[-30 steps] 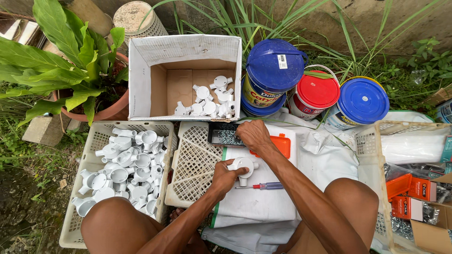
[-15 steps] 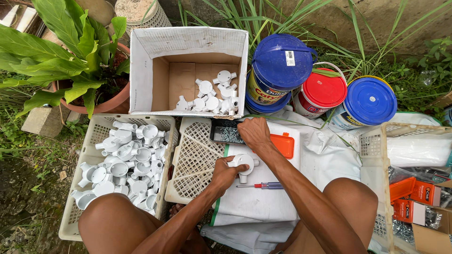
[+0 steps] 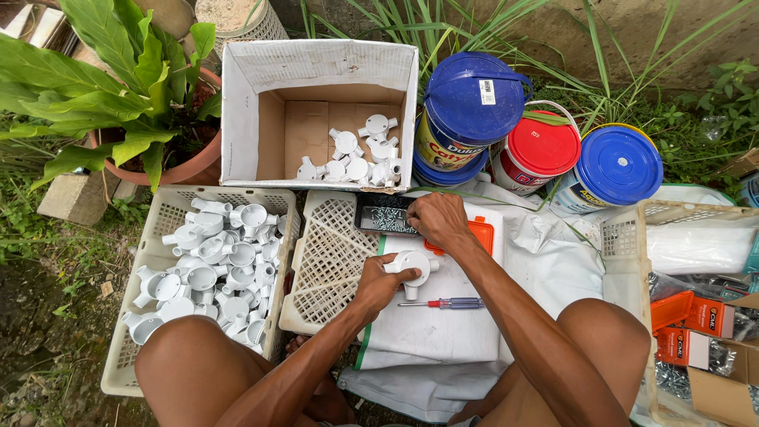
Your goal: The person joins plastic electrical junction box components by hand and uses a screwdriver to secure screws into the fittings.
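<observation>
Little has changed over the last second: left hand [image 3: 378, 286] still grips the white junction box [image 3: 413, 264] over the white sack [image 3: 431, 316]; right hand [image 3: 437, 220] stays at the screw tray [image 3: 383, 215], fingers curled, pinch hidden. Screwdriver [image 3: 443, 303] lies untouched.

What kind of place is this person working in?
Most likely an outdoor yard used as a makeshift work spot. Grass and a potted plant border the ground, where a basket of white conduit junction boxes, paint buckets and a cardboard box stand.
</observation>
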